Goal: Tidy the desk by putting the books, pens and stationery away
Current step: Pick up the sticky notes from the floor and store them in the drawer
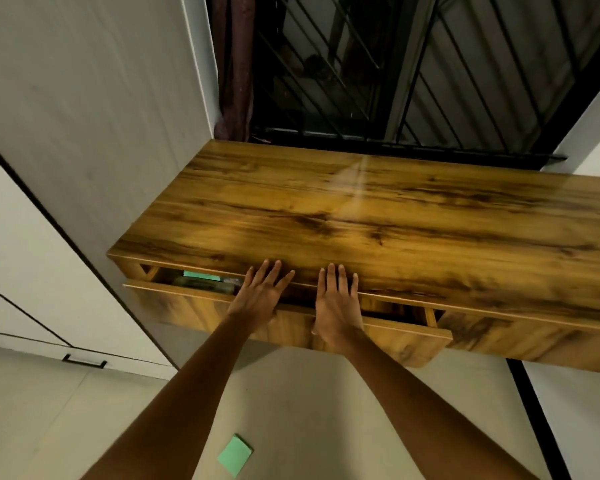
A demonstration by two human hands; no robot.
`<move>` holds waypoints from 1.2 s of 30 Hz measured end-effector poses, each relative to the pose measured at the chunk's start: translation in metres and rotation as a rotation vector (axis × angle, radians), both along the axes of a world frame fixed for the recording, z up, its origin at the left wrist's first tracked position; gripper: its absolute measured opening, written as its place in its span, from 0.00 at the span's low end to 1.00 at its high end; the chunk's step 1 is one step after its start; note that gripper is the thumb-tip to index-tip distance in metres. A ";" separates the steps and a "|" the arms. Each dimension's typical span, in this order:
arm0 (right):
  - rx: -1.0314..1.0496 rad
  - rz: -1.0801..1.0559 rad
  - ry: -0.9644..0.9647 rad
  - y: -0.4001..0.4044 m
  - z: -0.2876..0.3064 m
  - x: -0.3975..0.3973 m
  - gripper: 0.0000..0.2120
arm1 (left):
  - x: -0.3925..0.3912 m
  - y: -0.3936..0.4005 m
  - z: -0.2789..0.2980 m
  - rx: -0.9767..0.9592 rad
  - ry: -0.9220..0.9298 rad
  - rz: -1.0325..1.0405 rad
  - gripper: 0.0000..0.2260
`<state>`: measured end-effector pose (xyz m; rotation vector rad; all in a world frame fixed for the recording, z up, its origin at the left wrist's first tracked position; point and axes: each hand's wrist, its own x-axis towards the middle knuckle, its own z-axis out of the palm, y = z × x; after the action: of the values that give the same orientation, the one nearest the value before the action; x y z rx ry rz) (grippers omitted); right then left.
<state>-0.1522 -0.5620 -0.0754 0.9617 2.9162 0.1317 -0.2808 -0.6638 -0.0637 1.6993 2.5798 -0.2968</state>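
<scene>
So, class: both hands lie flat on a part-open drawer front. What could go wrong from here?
1. The fingertips reach over the gap under the desk top; pushing the drawer shut could pinch them.
2. The green paper on the floor may get left behind.

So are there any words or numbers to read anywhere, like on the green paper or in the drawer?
None can be read.
Green paper on the floor: blank on the side that shows.
Things in the drawer: too dark and blurred to read.
Desk: bare wood grain, no label.
</scene>
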 end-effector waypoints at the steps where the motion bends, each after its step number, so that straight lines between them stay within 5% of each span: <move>1: 0.019 0.009 0.014 0.002 -0.001 -0.001 0.47 | -0.002 0.002 -0.001 0.019 -0.001 0.000 0.40; 15: 0.186 -0.004 0.167 0.020 -0.021 -0.014 0.29 | -0.003 0.029 0.005 0.217 0.175 0.047 0.21; 23: 0.192 0.015 0.195 0.026 -0.029 -0.012 0.28 | -0.007 0.028 -0.004 0.303 0.234 -0.030 0.23; 32: 0.126 0.030 0.233 0.022 -0.021 -0.005 0.23 | 0.012 0.032 0.001 0.255 0.100 0.143 0.19; 36: 0.047 0.120 0.186 0.029 -0.013 0.014 0.28 | 0.024 0.036 0.006 0.171 0.065 0.163 0.33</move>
<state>-0.1383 -0.5333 -0.0887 0.8475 3.1561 0.1237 -0.2565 -0.6279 -0.0572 1.5367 2.8438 -0.1301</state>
